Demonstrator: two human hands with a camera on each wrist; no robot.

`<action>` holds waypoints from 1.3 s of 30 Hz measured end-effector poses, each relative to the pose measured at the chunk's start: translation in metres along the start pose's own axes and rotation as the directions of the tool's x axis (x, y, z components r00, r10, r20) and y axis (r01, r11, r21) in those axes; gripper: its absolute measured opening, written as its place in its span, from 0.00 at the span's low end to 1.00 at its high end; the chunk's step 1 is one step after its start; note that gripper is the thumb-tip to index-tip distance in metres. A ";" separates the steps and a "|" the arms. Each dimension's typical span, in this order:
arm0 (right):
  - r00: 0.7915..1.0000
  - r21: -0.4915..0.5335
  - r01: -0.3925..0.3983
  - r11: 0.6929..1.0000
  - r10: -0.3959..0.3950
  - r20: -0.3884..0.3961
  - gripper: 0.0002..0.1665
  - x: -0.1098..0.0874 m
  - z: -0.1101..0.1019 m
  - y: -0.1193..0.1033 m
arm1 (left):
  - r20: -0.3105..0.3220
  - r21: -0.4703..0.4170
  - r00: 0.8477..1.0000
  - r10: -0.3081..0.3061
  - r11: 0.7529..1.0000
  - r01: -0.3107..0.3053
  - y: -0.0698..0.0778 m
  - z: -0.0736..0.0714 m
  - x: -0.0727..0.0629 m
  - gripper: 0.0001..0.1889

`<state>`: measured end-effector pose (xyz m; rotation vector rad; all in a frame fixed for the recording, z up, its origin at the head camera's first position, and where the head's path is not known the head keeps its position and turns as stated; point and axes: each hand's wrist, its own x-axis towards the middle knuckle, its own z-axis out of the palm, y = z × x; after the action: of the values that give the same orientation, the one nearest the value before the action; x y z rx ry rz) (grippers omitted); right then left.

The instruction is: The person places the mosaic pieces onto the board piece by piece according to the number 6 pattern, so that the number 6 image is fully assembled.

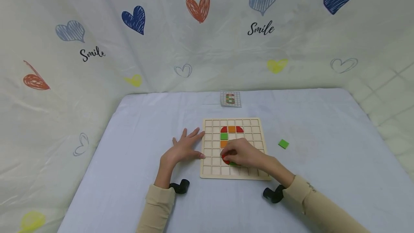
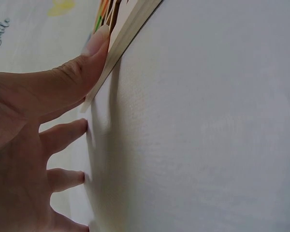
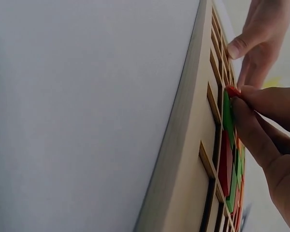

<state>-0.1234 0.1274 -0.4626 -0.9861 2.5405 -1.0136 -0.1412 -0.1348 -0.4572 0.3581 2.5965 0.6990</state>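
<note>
A wooden grid board lies on the white-covered table. My left hand has its fingers spread, with thumb and fingertips at the board's left edge; in the left wrist view the thumb presses against that edge. My right hand reaches over the board's lower middle and pinches a red piece between thumb and finger at a grid cell. Beside that piece is a green square tile. Farther up sit red rounded pieces, orange squares and a green square. My right hand hides some cells.
One loose green square tile lies right of the board. Behind the board is a small card printed with a coloured pattern on a grid. A white curtain with hearts hangs at the back. A black camera is on the right wrist.
</note>
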 end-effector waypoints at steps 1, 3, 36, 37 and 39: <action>1.000 0.000 -0.003 1.000 0.003 -0.002 0.07 0.000 0.001 0.000 | 0.001 -0.001 1.000 0.002 1.000 -0.002 0.000 0.000 0.000 0.48; 1.000 -0.005 0.001 1.000 -0.001 -0.010 0.08 0.001 0.002 0.000 | 0.000 0.001 1.000 0.005 1.000 -0.005 0.001 0.000 -0.001 0.48; 0.997 -0.074 0.025 0.997 -0.030 -0.065 0.09 -0.018 -0.007 0.006 | -0.009 0.017 1.000 -0.022 1.000 0.022 0.003 0.002 0.001 0.48; 0.997 -0.077 0.012 0.997 -0.018 -0.076 0.09 -0.020 -0.009 0.008 | -0.010 0.015 1.000 -0.022 1.000 0.022 0.003 0.002 0.001 0.48; 0.995 -0.077 -0.015 0.997 0.007 -0.103 0.10 -0.026 -0.013 0.012 | -0.007 0.014 1.000 -0.020 1.000 0.020 0.003 0.002 0.001 0.48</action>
<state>-0.1157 0.1583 -0.4620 -0.9628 2.6840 -0.9938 -0.1410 -0.1307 -0.4576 0.3335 2.6094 0.6771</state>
